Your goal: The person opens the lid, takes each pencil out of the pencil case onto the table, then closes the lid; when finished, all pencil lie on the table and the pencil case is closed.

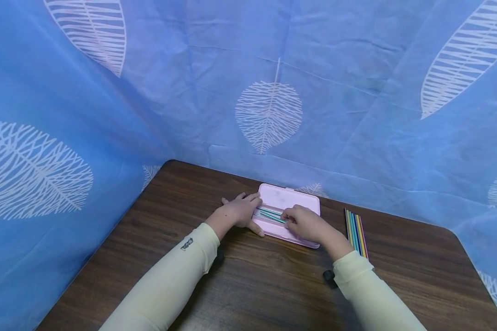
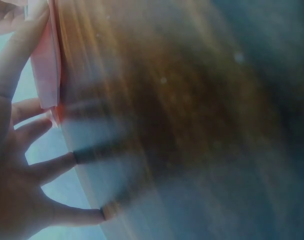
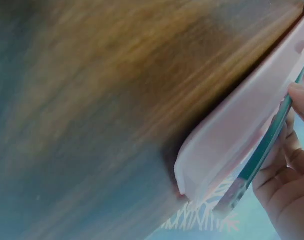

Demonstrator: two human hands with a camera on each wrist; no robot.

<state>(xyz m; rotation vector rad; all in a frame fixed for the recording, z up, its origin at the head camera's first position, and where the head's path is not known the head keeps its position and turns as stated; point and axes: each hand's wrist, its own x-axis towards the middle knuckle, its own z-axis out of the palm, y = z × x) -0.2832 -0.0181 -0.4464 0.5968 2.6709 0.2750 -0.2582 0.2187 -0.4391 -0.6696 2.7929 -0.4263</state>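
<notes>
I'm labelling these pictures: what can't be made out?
Head: near ends of some loose pencils, behind the right sleeve.
Head: part of the pink case, behind the right hand.
Left wrist: grain of the tabletop, blurred.
Right wrist: upper end of the green pencil, cut off by the right edge.

On my feed, the person wore a pale yellow left sleeve (image 1: 161, 280) and a matching right sleeve (image 1: 378, 296), both long and close-fitting, with a loosely gathered cuff (image 1: 209, 236) at the left wrist. A small dark print (image 1: 187, 243) marked the left one. Under each cuff I saw something black, a left piece (image 1: 218, 258) and a right piece (image 1: 329, 278), perhaps the wrist cameras, though too small for certainty.
</notes>
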